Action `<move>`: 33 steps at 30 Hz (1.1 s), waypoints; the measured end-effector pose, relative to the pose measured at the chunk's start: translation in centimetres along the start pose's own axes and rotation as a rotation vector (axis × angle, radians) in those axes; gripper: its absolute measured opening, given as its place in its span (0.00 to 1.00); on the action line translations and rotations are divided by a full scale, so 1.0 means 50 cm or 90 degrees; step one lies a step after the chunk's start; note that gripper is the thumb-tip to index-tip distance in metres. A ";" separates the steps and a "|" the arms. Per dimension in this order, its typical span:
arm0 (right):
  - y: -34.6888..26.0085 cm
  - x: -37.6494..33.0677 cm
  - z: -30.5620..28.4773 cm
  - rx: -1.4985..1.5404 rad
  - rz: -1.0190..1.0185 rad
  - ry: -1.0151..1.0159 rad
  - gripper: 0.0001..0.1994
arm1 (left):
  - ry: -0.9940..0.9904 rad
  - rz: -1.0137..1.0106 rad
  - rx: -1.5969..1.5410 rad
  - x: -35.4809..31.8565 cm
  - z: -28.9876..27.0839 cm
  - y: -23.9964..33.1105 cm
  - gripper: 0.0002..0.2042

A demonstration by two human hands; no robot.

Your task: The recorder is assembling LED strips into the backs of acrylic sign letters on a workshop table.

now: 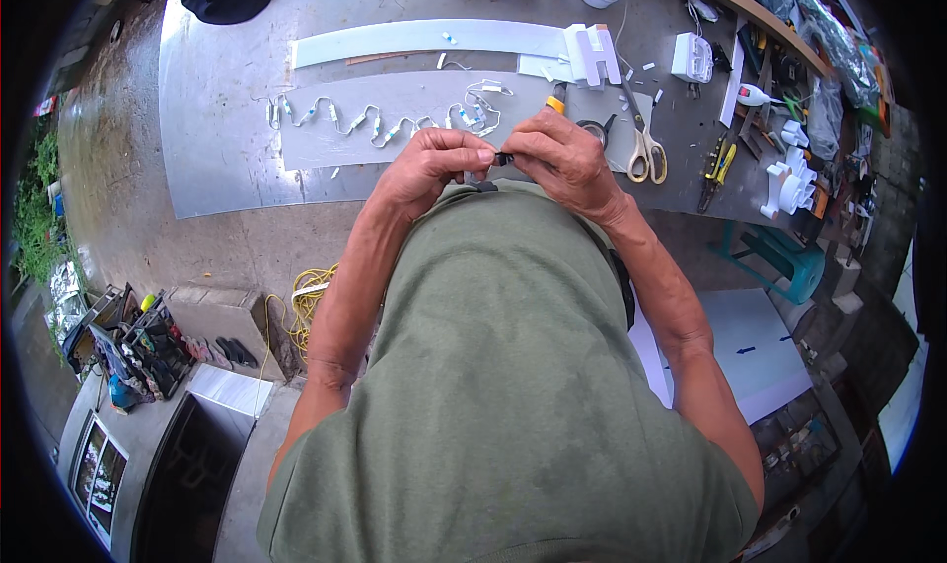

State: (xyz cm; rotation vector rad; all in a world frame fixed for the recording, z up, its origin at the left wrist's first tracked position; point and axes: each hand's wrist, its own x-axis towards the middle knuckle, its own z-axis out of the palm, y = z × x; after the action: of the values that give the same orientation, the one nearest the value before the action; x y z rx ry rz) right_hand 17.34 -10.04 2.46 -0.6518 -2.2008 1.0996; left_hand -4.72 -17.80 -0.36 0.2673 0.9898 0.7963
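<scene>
My left hand (429, 169) and my right hand (562, 159) meet at the near edge of a metal-topped workbench (212, 109), just above my green shirt. Both pinch a small dark piece (502, 157) between their fingertips; its exact kind is too small to tell. Just beyond the hands, a chain of small white modules joined by wires (380, 121) lies on a grey sheet (414, 100).
Scissors with pale handles (644, 149), a roll of tape (593, 129), yellow-handled pliers (717, 164) and white block letters (590, 52) lie on the right side of the bench. A long white strip (424, 38) lies farther back. An open toolbox (138, 341) and a yellow cord (308, 302) sit on the floor at left.
</scene>
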 end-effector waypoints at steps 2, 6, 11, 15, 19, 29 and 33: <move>0.003 -0.004 -0.005 -0.007 -0.007 0.001 0.10 | 0.003 0.047 0.083 -0.009 0.009 0.005 0.10; 0.009 -0.012 -0.005 -0.049 -0.046 0.013 0.11 | 0.058 0.107 0.260 -0.018 0.030 0.024 0.10; 0.014 -0.013 0.000 -0.051 -0.049 0.022 0.11 | 0.124 0.180 0.352 -0.024 0.052 0.018 0.08; 0.007 -0.015 -0.002 0.015 0.051 -0.001 0.08 | 0.176 0.359 0.570 -0.023 0.060 0.016 0.07; -0.011 -0.013 -0.003 0.122 0.294 -0.059 0.06 | 0.183 0.516 0.630 -0.016 0.062 0.008 0.09; -0.025 -0.022 0.011 -0.029 0.186 -0.027 0.08 | 0.114 0.361 0.516 -0.017 0.055 0.014 0.06; -0.046 -0.022 0.019 0.031 0.244 0.045 0.10 | 0.101 0.197 0.286 -0.016 0.060 0.018 0.08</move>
State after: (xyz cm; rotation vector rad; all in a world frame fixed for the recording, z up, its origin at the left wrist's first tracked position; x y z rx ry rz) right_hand 17.11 -12.52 3.59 -1.1051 -2.0306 1.2886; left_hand -2.93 -17.32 2.28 0.7691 1.2925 0.8772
